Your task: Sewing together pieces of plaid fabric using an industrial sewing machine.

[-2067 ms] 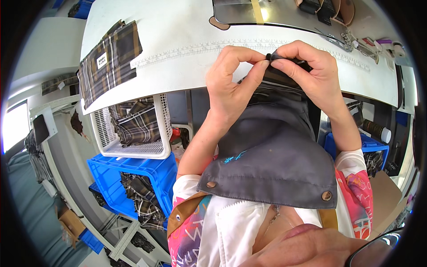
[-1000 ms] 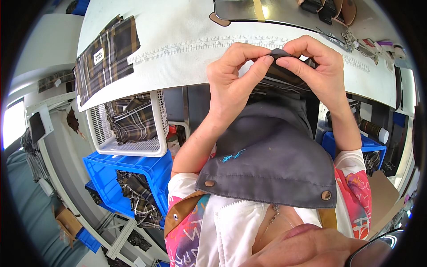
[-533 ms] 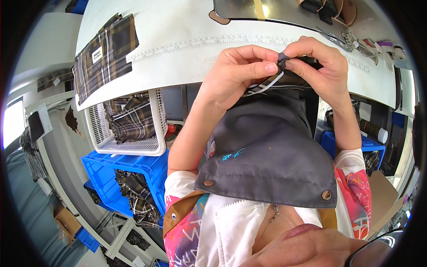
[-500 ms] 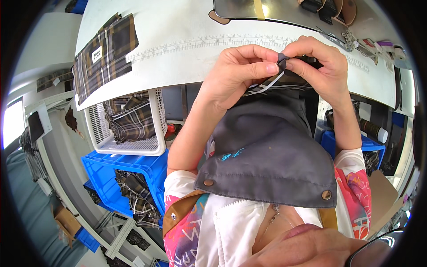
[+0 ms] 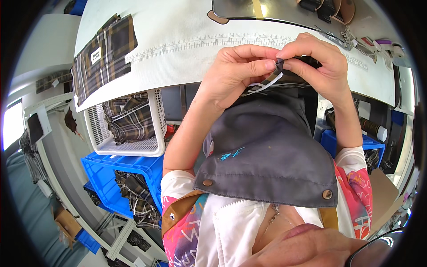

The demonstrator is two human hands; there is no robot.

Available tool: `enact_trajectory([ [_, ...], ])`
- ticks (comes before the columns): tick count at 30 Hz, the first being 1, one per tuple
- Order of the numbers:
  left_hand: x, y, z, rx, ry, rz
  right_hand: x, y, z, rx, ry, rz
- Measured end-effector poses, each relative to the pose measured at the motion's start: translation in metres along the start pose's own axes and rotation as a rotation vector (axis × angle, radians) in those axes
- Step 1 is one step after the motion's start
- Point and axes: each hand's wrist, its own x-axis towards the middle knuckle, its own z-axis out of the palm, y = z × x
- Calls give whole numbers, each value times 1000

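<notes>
Near the front edge of the white table, my left hand [image 5: 242, 71] and my right hand [image 5: 318, 62] meet fingertip to fingertip. Between thumb and forefinger, each pinches the dark edge of a plaid fabric piece [image 5: 289, 81] with white and brown stripes. A pale strip on the fabric runs down from the pinch. The rest of this piece hangs over the table edge in front of my dark grey apron [image 5: 267, 164], partly hidden by my right hand. Flat on the table at the far left lies a plaid fabric panel [image 5: 113, 53] with a white label.
A printed ruler [image 5: 200, 43] runs along the white table [image 5: 164, 66]. Below it on the left, a white basket [image 5: 160, 120] and a blue crate [image 5: 102, 164] hold plaid pieces. Another blue crate [image 5: 328, 141] stands at the right. A shiny dark metal plate [image 5: 289, 13] lies at the back.
Both hands keep their pinch on the fabric and have shifted only slightly. The pinched edge has turned a little, and more of the pale strip shows below the fingertips.
</notes>
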Motion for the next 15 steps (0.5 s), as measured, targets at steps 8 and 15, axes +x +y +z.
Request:
enact_trajectory([
  [8,-1,-4,0,-116,-98,48,0,-4,2,157,41,146],
  [15,-5,15,11,571,104,295,1,-7,1,166,31,342],
])
